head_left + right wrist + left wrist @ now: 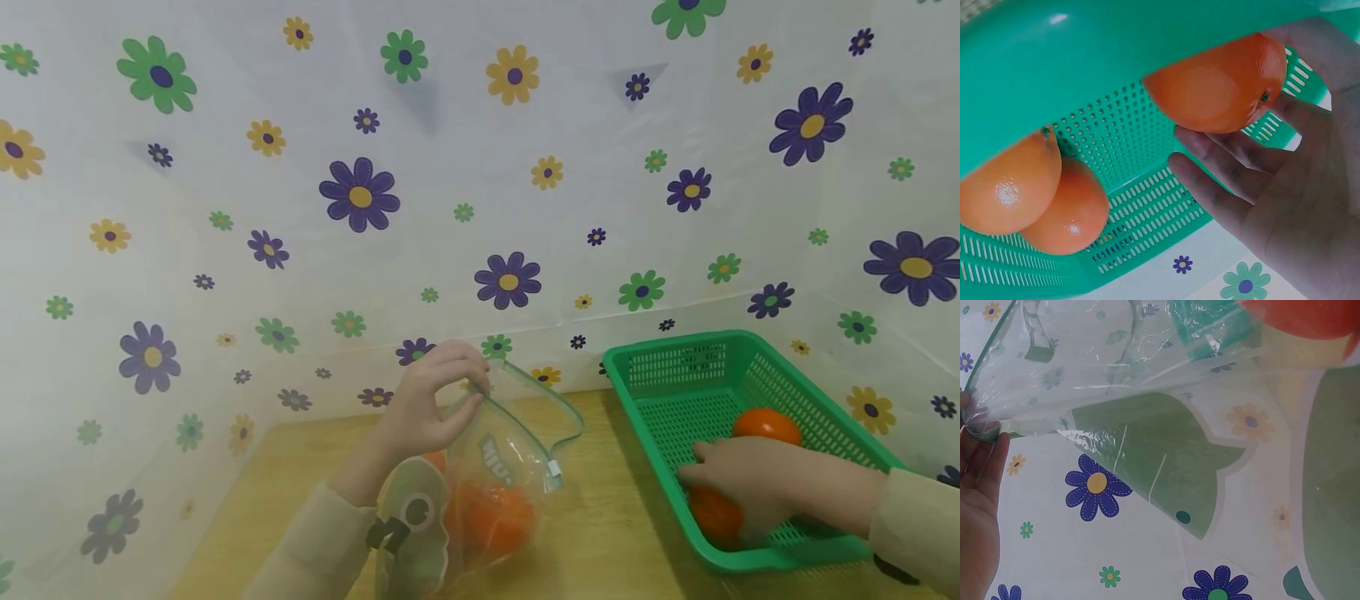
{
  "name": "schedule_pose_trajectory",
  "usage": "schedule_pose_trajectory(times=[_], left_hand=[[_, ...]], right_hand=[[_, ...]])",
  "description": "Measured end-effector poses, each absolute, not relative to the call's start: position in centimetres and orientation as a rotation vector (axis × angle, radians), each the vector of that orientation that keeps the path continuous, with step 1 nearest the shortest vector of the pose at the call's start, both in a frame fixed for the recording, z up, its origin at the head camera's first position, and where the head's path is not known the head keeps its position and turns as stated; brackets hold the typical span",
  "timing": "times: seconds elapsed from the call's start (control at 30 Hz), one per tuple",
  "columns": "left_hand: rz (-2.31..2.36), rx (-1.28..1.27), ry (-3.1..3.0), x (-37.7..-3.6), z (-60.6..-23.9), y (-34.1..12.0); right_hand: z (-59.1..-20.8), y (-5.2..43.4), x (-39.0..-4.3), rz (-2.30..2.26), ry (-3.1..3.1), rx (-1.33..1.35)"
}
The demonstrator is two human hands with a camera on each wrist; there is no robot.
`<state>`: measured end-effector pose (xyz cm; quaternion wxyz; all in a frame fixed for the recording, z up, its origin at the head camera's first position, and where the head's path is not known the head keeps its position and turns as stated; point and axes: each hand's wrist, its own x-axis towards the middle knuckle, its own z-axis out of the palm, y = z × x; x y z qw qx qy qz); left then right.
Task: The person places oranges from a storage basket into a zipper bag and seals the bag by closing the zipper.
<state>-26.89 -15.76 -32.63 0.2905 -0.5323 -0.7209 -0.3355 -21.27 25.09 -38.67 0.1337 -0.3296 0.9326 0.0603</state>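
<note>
Flowered white sheeting (480,167) forms the backdrop on all sides, rising behind a wooden table (600,533). At right on the table stands a green perforated basket (675,367) holding three oranges (all three show in the right-wrist view, two of them pressed together at its lower left). Left of the basket, well apart from it, a clear zip bag (517,450) with green printed shapes stands on the table, at least one orange (498,517) inside it. The right hand (750,483) reaches into the basket, fingers curled loosely about the near orange (716,515), with another orange (767,425) just behind the hand. The left hand (431,404) pinches the bag's upper rim between thumb and fingertips, holding the mouth open and raised.
</note>
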Motion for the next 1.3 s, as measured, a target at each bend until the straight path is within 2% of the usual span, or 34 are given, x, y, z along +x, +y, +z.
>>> schedule_pose_trajectory(times=[1.3], left_hand=[[-0.903,-1.387,-1.96,-26.6,-32.5,-15.9]], right_hand=[[-33.4,23.3,-22.4,0.242,2.858,-1.154]])
